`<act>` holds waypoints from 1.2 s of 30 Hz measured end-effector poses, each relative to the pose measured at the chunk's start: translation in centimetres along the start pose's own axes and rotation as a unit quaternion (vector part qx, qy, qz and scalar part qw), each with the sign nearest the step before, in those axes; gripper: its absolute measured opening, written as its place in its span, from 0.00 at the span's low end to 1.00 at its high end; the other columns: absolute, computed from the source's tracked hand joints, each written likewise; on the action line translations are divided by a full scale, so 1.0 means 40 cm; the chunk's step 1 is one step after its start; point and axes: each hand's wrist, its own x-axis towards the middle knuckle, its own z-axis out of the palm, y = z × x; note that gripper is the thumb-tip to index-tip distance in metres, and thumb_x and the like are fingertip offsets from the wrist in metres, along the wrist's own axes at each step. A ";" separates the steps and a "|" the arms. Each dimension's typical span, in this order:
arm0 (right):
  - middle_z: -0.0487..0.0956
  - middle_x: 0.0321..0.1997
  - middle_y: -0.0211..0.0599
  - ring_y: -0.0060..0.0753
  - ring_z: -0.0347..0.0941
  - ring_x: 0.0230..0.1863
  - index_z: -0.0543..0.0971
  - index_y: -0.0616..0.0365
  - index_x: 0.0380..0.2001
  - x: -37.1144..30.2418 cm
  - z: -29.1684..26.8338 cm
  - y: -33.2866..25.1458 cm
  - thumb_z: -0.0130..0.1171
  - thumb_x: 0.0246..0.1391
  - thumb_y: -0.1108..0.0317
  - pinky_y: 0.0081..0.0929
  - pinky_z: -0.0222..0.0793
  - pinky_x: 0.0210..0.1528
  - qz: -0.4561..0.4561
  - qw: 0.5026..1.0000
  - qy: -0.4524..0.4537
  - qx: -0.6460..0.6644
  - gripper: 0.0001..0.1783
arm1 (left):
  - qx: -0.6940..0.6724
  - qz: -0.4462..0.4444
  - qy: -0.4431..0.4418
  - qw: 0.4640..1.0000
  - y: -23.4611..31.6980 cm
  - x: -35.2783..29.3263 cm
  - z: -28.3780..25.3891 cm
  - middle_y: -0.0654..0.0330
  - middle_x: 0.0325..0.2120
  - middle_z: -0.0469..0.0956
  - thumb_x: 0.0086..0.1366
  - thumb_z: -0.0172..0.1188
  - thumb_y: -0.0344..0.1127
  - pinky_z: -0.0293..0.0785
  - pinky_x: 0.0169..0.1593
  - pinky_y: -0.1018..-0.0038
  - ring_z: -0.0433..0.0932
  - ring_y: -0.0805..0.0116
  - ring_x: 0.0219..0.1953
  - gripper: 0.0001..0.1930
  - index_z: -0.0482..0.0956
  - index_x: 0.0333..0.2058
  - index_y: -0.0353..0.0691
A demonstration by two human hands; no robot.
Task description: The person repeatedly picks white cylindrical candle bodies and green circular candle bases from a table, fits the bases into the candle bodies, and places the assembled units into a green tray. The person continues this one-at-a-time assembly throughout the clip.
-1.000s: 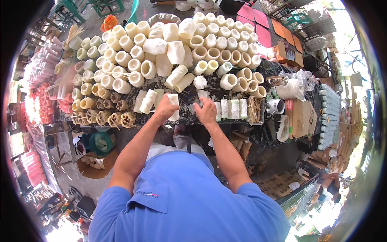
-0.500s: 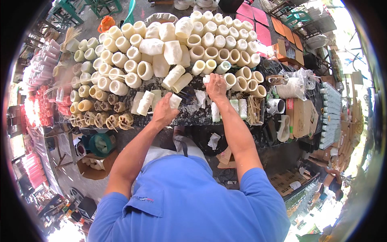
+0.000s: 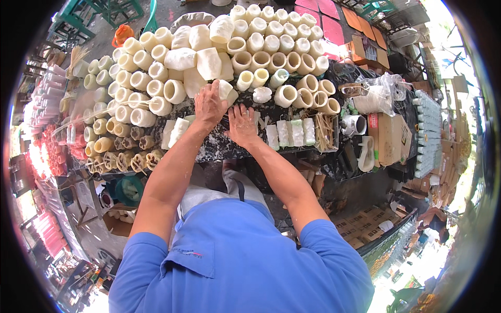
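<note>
My left hand (image 3: 210, 104) reaches over the table at the edge of the piled pieces. Its fingers and thumb close on a cream, wax-like cylinder (image 3: 227, 92), mostly covered by the hand. Close beside it, my right hand (image 3: 242, 124) lies palm down on the dark tabletop with its fingers spread, holding nothing I can see. Beyond the right hand sits a white, rough lump (image 3: 262, 95). Several slim pale cylinders (image 3: 283, 133) lie side by side to its right, and a few more pale blocks (image 3: 178, 130) lie by my left forearm.
Hollow cream cylinders (image 3: 175, 91) crowd the table's left and far parts, with larger pale shells (image 3: 209, 63) heaped among them. A box of thin sticks (image 3: 326, 134), a white mug (image 3: 354, 125), a cardboard box (image 3: 383, 138) and a plastic-wrapped roll (image 3: 374, 101) stand at the right.
My left hand has moved farther across the table, over the two loose cylinders. My right hand has let go of the white lump and moved nearer and left, onto the tabletop.
</note>
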 end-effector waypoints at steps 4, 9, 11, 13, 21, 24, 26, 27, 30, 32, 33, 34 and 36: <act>0.72 0.64 0.48 0.54 0.64 0.70 0.76 0.63 0.61 -0.013 -0.001 -0.004 0.76 0.45 0.50 0.67 0.50 0.73 -0.005 0.997 0.028 -0.075 0.43 | -0.033 0.003 -0.024 0.999 0.022 -0.012 0.055 0.42 0.51 0.77 0.54 0.75 0.43 0.76 0.58 0.54 0.77 0.42 0.54 0.40 0.71 0.62 0.29; 0.80 0.53 0.43 0.46 0.74 0.60 0.78 0.60 0.58 -0.088 -0.039 0.009 0.77 0.42 0.56 0.53 0.63 0.61 0.053 0.994 0.082 0.046 0.39 | -0.043 0.055 -0.121 0.990 0.034 -0.067 0.114 0.36 0.60 0.73 0.62 0.71 0.46 0.69 0.67 0.52 0.71 0.38 0.65 0.35 0.72 0.64 0.36; 0.82 0.50 0.41 0.45 0.76 0.55 0.79 0.57 0.59 -0.092 -0.039 0.007 0.78 0.42 0.56 0.48 0.66 0.57 0.077 0.993 0.063 0.067 0.39 | -0.092 0.071 -0.103 0.988 0.023 -0.094 0.103 0.38 0.58 0.75 0.64 0.68 0.41 0.69 0.67 0.50 0.72 0.37 0.64 0.27 0.77 0.59 0.35; 0.85 0.45 0.40 0.44 0.80 0.47 0.79 0.55 0.59 -0.078 -0.037 0.003 0.77 0.45 0.57 0.44 0.69 0.51 0.083 0.993 0.067 0.055 0.37 | -0.131 0.061 -0.097 0.985 0.002 -0.140 0.056 0.39 0.58 0.75 0.64 0.68 0.39 0.70 0.66 0.50 0.72 0.37 0.64 0.24 0.78 0.57 0.34; 0.81 0.54 0.42 0.47 0.76 0.57 0.81 0.58 0.54 -0.060 -0.064 -0.072 0.73 0.51 0.60 0.47 0.70 0.57 0.060 0.986 0.117 0.104 0.28 | 0.113 -0.060 -0.008 0.992 -0.161 -0.342 -0.167 0.38 0.51 0.77 0.57 0.71 0.39 0.73 0.58 0.51 0.77 0.42 0.55 0.37 0.69 0.63 0.30; 0.82 0.52 0.44 0.50 0.77 0.55 0.85 0.60 0.46 -0.049 -0.051 -0.154 0.72 0.52 0.64 0.46 0.71 0.59 0.014 0.976 0.109 0.190 0.19 | 0.108 -0.119 -0.062 0.985 -0.205 -0.320 -0.153 0.40 0.48 0.78 0.57 0.70 0.38 0.73 0.57 0.52 0.77 0.44 0.54 0.39 0.66 0.64 0.28; 0.82 0.53 0.44 0.50 0.79 0.53 0.85 0.61 0.46 -0.018 -0.040 -0.198 0.73 0.51 0.64 0.44 0.74 0.56 0.044 0.955 0.082 0.281 0.19 | 0.118 -0.152 -0.117 0.974 -0.217 -0.301 -0.152 0.43 0.46 0.79 0.57 0.69 0.37 0.73 0.56 0.53 0.77 0.44 0.54 0.38 0.66 0.64 0.28; 0.82 0.53 0.45 0.50 0.79 0.52 0.85 0.61 0.46 -0.005 -0.039 -0.216 0.73 0.51 0.64 0.44 0.76 0.54 0.088 0.942 0.034 0.321 0.19 | 0.109 -0.151 -0.096 0.978 -0.215 -0.301 -0.158 0.43 0.47 0.79 0.57 0.69 0.37 0.73 0.56 0.52 0.77 0.44 0.55 0.38 0.67 0.64 0.29; 0.82 0.52 0.39 0.33 0.81 0.47 0.75 0.62 0.62 0.017 -0.063 -0.239 0.72 0.59 0.63 0.31 0.80 0.44 0.195 0.745 -0.104 0.629 0.31 | 0.014 -0.151 -0.078 0.985 -0.182 -0.314 -0.189 0.43 0.52 0.79 0.58 0.69 0.37 0.72 0.59 0.52 0.76 0.43 0.57 0.36 0.69 0.64 0.32; 0.81 0.51 0.36 0.25 0.80 0.45 0.65 0.62 0.69 -0.009 -0.099 -0.229 0.71 0.62 0.64 0.24 0.80 0.44 0.186 0.595 -0.125 0.772 0.37 | -0.109 -0.137 -0.058 0.983 -0.138 -0.350 -0.202 0.43 0.54 0.79 0.59 0.69 0.36 0.72 0.63 0.53 0.77 0.42 0.58 0.35 0.70 0.65 0.34; 0.81 0.50 0.36 0.25 0.81 0.44 0.67 0.63 0.67 -0.024 -0.118 -0.217 0.71 0.61 0.65 0.25 0.80 0.43 0.189 0.667 -0.100 0.713 0.36 | -0.170 -0.144 -0.082 0.971 -0.112 -0.358 -0.193 0.43 0.56 0.78 0.59 0.69 0.35 0.71 0.64 0.54 0.76 0.43 0.60 0.35 0.71 0.65 0.34; 0.82 0.50 0.37 0.26 0.81 0.44 0.68 0.63 0.66 -0.044 -0.134 -0.204 0.72 0.60 0.65 0.25 0.80 0.43 0.169 0.726 -0.071 0.663 0.35 | -0.224 -0.139 -0.087 0.961 -0.087 -0.364 -0.178 0.42 0.58 0.77 0.59 0.70 0.35 0.71 0.65 0.56 0.75 0.44 0.61 0.35 0.71 0.66 0.35; 0.83 0.51 0.46 0.31 0.83 0.41 0.75 0.63 0.56 -0.089 -0.151 -0.183 0.77 0.53 0.62 0.31 0.81 0.43 0.162 0.766 -0.021 0.622 0.32 | -0.201 -0.081 -0.070 0.974 -0.063 -0.372 -0.142 0.42 0.62 0.75 0.59 0.72 0.35 0.74 0.65 0.61 0.76 0.50 0.63 0.38 0.69 0.69 0.40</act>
